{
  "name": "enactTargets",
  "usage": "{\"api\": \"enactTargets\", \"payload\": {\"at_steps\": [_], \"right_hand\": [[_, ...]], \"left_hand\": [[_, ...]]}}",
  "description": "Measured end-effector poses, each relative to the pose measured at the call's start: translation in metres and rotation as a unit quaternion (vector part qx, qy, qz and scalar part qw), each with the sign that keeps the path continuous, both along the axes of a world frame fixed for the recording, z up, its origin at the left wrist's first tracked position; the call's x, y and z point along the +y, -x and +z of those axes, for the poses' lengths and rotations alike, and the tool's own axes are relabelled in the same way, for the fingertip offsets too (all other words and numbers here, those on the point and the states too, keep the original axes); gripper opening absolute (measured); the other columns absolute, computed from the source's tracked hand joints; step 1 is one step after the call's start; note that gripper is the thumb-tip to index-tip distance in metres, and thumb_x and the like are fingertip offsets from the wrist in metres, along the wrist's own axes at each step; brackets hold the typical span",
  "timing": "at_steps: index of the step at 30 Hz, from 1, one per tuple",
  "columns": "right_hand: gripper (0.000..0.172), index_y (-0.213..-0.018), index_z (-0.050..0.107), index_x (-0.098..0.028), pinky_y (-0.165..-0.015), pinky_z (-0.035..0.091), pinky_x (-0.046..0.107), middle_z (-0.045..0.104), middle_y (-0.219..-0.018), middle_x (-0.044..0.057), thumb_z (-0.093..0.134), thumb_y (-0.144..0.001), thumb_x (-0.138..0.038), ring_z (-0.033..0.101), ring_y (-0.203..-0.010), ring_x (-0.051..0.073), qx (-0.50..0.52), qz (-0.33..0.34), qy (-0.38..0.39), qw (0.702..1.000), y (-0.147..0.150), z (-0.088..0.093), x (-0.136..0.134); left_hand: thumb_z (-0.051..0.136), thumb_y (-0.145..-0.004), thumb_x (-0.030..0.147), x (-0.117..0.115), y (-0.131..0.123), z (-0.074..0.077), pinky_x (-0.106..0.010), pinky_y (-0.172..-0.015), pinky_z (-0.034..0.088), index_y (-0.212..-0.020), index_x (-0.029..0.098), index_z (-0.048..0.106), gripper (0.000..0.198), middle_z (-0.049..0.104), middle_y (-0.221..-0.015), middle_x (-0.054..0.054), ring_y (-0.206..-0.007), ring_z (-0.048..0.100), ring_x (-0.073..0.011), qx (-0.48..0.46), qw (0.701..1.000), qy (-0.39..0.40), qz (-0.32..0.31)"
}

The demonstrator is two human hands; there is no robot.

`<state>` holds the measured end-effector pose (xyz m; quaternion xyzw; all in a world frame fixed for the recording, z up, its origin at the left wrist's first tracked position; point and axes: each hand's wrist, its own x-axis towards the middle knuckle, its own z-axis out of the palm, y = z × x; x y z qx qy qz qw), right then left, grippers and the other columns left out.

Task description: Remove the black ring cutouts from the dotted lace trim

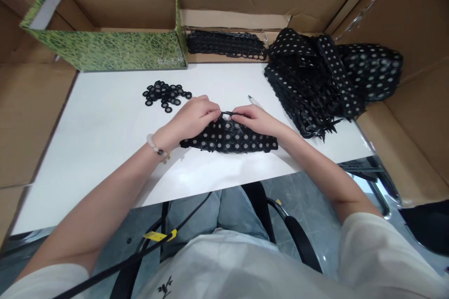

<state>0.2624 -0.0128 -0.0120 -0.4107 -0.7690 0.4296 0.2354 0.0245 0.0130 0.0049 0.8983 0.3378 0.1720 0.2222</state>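
A black sheet of joined rings lies on the white table in front of me. My left hand and my right hand both pinch its far edge, fingertips nearly touching in the middle. A small pile of loose black rings sits to the left, beyond my left hand. My left wrist wears a bead bracelet.
A tall stack of black ring sheets fills the right back of the table. More black sheets lie at the back centre. A green patterned cardboard box stands open at the back left. Brown cardboard walls surround the table.
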Motion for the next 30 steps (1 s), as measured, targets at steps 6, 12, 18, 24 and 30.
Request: {"api": "enactTargets", "payload": {"at_steps": [6,12,18,24,30], "right_hand": [[0.038,-0.071,0.054,-0.022,-0.082,0.045,0.034,0.057,-0.074,0.001,0.055,-0.094,-0.051,0.054,-0.081,0.020,0.042,-0.067,0.079,0.994,0.006,0.001,-0.004],[0.035,-0.091,0.069,-0.020,-0.086,0.048,0.035,0.072,-0.091,0.004,0.073,-0.081,-0.053,0.063,-0.090,0.023,0.103,-0.096,0.172,0.975,0.007,0.001,-0.008],[0.030,-0.087,0.068,-0.020,-0.093,0.047,0.036,0.071,-0.089,0.003,0.071,-0.081,-0.048,0.063,-0.093,0.023,0.117,-0.104,0.151,0.976,0.007,-0.004,-0.003],[0.025,-0.094,0.074,-0.018,-0.101,0.047,0.039,0.077,-0.099,0.005,0.070,-0.083,-0.041,0.066,-0.102,0.024,0.109,-0.056,0.097,0.988,0.004,-0.008,0.000],[0.026,-0.095,0.077,-0.019,-0.104,0.047,0.040,0.080,-0.104,0.005,0.071,-0.082,-0.040,0.068,-0.105,0.025,0.110,-0.051,0.114,0.986,0.003,-0.009,0.000]], "left_hand": [[0.048,-0.084,0.029,0.005,0.001,0.004,-0.037,-0.074,0.047,-0.055,0.022,0.048,0.029,0.054,-0.059,-0.002,-0.064,0.053,-0.0195,-0.140,0.977,0.128,0.094],[0.046,-0.079,0.026,0.014,0.009,0.002,-0.036,-0.066,0.042,-0.053,0.026,0.038,0.028,0.045,-0.053,-0.001,-0.059,0.048,-0.0177,-0.268,0.924,0.104,0.253],[0.044,-0.094,0.031,-0.018,-0.013,-0.006,-0.040,-0.069,0.039,-0.064,0.023,0.046,0.031,0.060,-0.065,-0.007,-0.067,0.056,-0.0240,0.048,0.986,-0.089,0.131],[0.043,-0.104,0.058,-0.015,-0.013,-0.017,-0.041,-0.076,0.043,-0.075,0.022,0.051,0.046,0.064,-0.076,-0.010,-0.082,0.061,-0.0298,0.059,0.993,-0.052,0.085],[0.033,-0.106,0.044,0.002,-0.004,-0.022,-0.043,-0.080,0.042,-0.076,0.023,0.051,0.041,0.058,-0.074,-0.008,-0.087,0.056,-0.0297,0.019,1.000,-0.012,0.001]]}}
